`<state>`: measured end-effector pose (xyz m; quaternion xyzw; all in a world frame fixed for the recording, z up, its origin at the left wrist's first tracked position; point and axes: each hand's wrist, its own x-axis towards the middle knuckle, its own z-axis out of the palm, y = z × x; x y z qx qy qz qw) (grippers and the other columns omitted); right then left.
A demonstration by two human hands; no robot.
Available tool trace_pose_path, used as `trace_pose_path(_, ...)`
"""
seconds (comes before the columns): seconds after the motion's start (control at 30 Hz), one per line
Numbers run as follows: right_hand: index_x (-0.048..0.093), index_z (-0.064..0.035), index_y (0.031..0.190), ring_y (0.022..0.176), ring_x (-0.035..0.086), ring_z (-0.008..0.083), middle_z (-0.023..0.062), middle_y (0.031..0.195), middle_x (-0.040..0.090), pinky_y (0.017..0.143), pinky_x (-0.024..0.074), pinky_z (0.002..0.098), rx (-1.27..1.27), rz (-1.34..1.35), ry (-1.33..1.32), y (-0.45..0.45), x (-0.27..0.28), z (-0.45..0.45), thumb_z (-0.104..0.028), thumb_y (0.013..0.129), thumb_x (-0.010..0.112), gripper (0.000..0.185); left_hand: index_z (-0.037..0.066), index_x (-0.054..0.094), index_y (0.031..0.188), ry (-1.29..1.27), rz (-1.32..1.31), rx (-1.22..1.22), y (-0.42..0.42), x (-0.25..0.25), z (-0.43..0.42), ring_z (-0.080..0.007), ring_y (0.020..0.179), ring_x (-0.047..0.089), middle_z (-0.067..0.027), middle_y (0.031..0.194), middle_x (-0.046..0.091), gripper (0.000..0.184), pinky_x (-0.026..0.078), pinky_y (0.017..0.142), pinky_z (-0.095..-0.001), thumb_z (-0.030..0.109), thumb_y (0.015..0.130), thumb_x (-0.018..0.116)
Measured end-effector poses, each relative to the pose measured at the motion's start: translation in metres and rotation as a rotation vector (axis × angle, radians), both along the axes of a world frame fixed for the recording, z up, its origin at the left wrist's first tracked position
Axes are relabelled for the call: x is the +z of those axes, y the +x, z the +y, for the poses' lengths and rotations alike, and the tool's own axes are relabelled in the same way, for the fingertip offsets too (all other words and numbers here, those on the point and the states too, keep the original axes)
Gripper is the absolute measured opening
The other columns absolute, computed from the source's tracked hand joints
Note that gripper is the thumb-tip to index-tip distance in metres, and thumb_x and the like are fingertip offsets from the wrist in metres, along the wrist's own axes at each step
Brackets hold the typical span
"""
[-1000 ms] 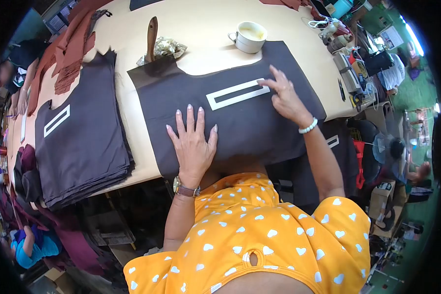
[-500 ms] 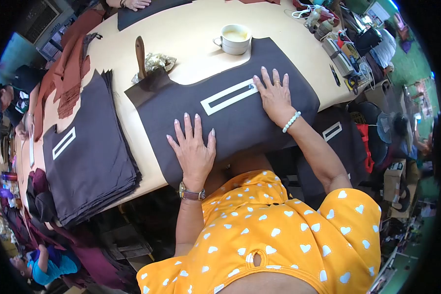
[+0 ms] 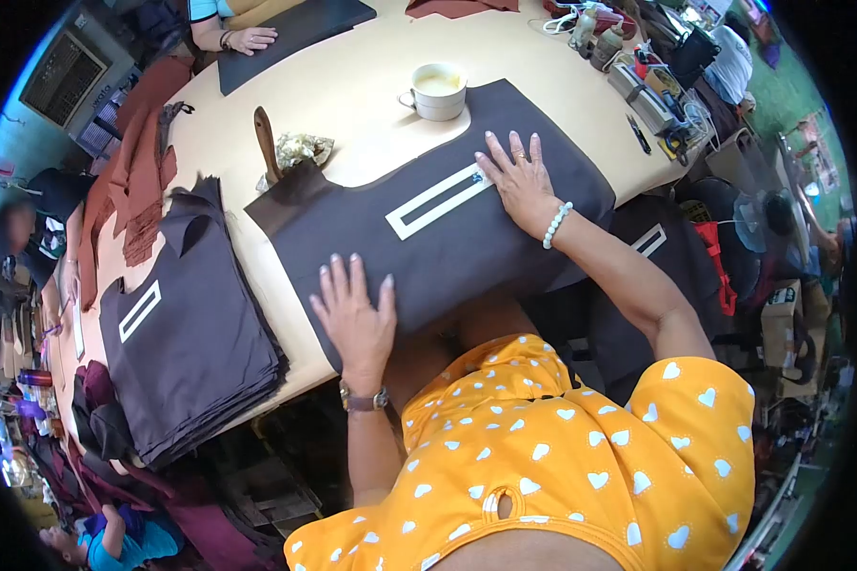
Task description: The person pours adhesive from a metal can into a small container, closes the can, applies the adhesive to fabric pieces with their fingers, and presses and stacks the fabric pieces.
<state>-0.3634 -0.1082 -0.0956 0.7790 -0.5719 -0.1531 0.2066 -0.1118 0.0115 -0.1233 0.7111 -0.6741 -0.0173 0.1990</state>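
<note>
A dark fabric panel (image 3: 371,205) lies over the table edge in front of me. On it is a white rectangular frame-shaped strip (image 3: 405,226) with a long slot. My left hand (image 3: 354,319) rests with spread fingers on the panel's lower left part. With fingers stretched out, my right hand (image 3: 522,181) lies flat at the strip's right end, its fingertips touching or close to it. A brush with a wooden handle (image 3: 265,138) stands by crumpled wrapping (image 3: 303,150) at the panel's upper left. Behind the panel sits a white cup (image 3: 439,95) holding something pale.
A stack of dark fabric panels (image 3: 195,333) with another white strip (image 3: 141,311) lies to the left. Rust-coloured cloth (image 3: 129,181) lies beyond it. Another person's hand (image 3: 253,40) rests on dark cloth (image 3: 300,33) across the table (image 3: 362,62). Tools and boxes (image 3: 643,95) crowd the right edge.
My left hand has slid slightly down and left across the panel. My right hand stays by the strip's end. The top panel of the left stack now has a folded-over upper corner.
</note>
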Motion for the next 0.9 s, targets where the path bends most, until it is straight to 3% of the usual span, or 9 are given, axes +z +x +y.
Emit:
trace_pose_path(0.23,0.027,-0.0183,0.141,0.134,0.021,0.0351,0.0098,0.148,0.018,0.109,0.0110,0.0540,0.076,0.030,0.065,-0.004,0.005,0.004,-0.017,0.089,0.043,0.055,0.006,0.048,0.127,-0.045,-0.001,0.177,0.048,-0.007,0.020,-0.0351,0.127,0.033,-0.0167,0.136,0.039,0.051,0.025,0.102,-0.0537,0.035,0.087,0.053)
trace_pose_path(0.9,0.027,-0.0120,0.141,0.133,0.023,0.0369,0.0119,0.147,0.021,0.106,0.0125,0.0571,0.263,-0.058,0.092,0.069,-0.001,0.033,-0.021,0.089,0.042,0.055,0.005,0.049,0.126,-0.098,-0.034,0.190,0.047,-0.011,0.020,-0.0358,0.127,0.034,-0.0176,0.136,0.040,0.049,0.026,0.102,-0.0542,0.033,0.086,0.054)
